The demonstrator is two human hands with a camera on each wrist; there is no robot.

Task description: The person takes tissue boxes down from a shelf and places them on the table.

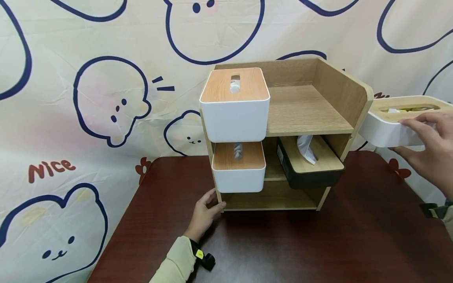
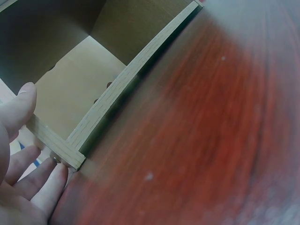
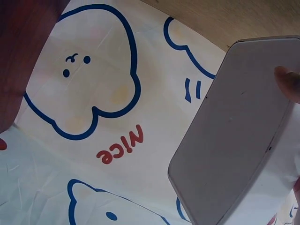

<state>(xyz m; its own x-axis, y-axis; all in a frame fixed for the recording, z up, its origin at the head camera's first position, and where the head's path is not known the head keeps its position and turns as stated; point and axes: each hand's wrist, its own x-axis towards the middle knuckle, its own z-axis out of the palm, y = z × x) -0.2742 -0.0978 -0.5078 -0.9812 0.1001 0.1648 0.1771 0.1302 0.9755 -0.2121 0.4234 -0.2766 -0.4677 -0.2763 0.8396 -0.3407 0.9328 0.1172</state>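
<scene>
The right hand, partly spread, pinches a white rounded tissue box with pale wood lid, thumb under its base. Left of that hand stands a pale wood-grain shelf unit, its near upright between left hand thumb and fingers. Advisable: level carriage, side-panel clearance, firm left bracing.

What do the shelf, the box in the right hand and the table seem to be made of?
Shelf: probably wood or wood-look board, matte, with pale grain.
Box in the right hand: likely plastic, smooth and white with rounded corners; its lid looks like pale wood.
Table: wood or a wood-look surface, dark reddish-brown with streaky grain and a soft sheen.
</scene>
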